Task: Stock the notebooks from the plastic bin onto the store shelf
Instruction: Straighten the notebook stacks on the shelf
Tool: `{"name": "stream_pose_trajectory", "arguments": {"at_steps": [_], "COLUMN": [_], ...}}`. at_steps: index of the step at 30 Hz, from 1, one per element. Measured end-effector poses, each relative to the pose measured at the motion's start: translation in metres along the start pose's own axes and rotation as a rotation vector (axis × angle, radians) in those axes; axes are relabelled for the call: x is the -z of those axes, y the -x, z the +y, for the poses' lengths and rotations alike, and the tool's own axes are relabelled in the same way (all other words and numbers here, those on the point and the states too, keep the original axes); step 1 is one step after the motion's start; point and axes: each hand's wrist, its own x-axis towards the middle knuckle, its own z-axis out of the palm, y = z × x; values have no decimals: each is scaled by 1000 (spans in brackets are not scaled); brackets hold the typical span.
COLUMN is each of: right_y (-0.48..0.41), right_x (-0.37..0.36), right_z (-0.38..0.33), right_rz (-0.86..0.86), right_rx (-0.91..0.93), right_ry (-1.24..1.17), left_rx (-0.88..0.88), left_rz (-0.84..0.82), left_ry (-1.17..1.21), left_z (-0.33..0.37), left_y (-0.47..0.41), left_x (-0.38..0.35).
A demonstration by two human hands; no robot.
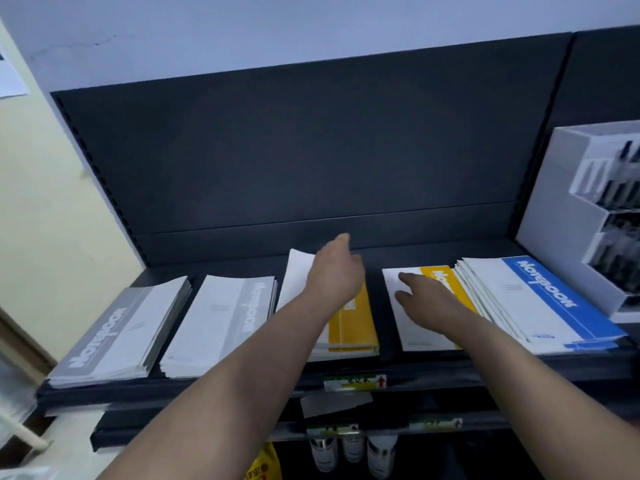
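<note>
The dark metal store shelf [381, 258] already carries a row of five lots of notebooks, so by my judgement the stocking is well along. From 8 o'clock round to 3 o'clock they run as follows:

- a grey-banded white notebook stack [114, 334]
- a second white stack with a pale grey band [221, 323]
- a yellow-banded stack [353, 327]
- a thinner yellow-banded lot [408, 327]
- a tall blue-banded stack [540, 299], slightly fanned

The left hand [334, 275] lies on top of the middle yellow-banded stack with its back to the camera. One finger reaches toward 12 o'clock and the rest are hidden, so I cannot tell whether it grips the far edge or only presses. The right hand [426, 303], just beside it at 3 o'clock, rests flat on the white part of the thinner yellow lot with its fingers straight and spread, gripping nothing.

A dark gap separates the two yellow lots. The step in hand looks like squaring or settling them rather than fetching more.

The plastic bin cannot be made out in this view, so how many notebooks remain to be shelved is unknown. At 3 o'clock stands a white stepped display box of pens [554, 220].
</note>
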Motion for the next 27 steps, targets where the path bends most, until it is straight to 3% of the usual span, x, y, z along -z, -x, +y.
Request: {"name": "stream_pose_trajectory", "arguments": {"at_steps": [2,4,6,11,18,21,24,27], "right_y": [1,5,7,9,3,0,1,8], "right_x": [12,24,30,28,16,14,17,25], "right_z": [30,58,81,114,127,131,132,130], "right_rz": [36,63,80,26,-25,-16,-6,49], "right_rx": [-46,-74,-73,-50,71,95,103,92], "right_ry": [78,149,196,267,397,419,376,209], "left_rx": [29,77,145,260,431,473,374,211], "left_rz": [-150,-314,-374,-332,-210,-249,-259,-156], "left_ry": [113,65,-8,-18,162,260,162,3], "left_z": [19,29,31,30,31,39,49,54], "left_y": [-3,-3,-4,-9,-18,-17,-16,-18], "left_x": [-28,-56,-78,-106,-114,-119,-125,-120]}}
